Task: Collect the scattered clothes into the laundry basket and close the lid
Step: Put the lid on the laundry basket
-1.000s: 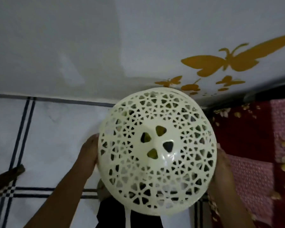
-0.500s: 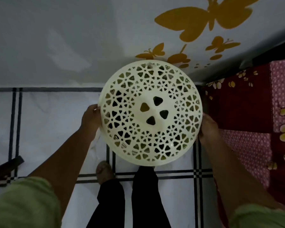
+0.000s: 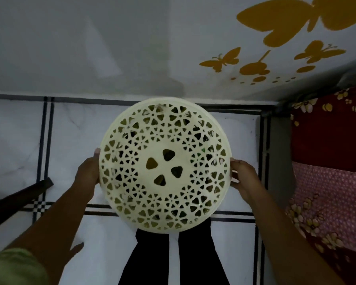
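A round cream lid with cut-out flower holes fills the middle of the head view. It lies flat on top of the laundry basket, whose body is hidden beneath it. Dark and greenish clothes show dimly through the holes. My left hand grips the lid's left rim. My right hand grips its right rim. No loose clothes are visible on the floor.
White floor tiles with dark lines surround the basket. A wall with yellow butterfly stickers rises just behind it. A bed with a red and pink floral cover lies at the right. A dark bar crosses at left. My legs stand below.
The lid went from tilted to flat, lowering with both hands on its rim. The view tipped downward, showing more floor and my legs.
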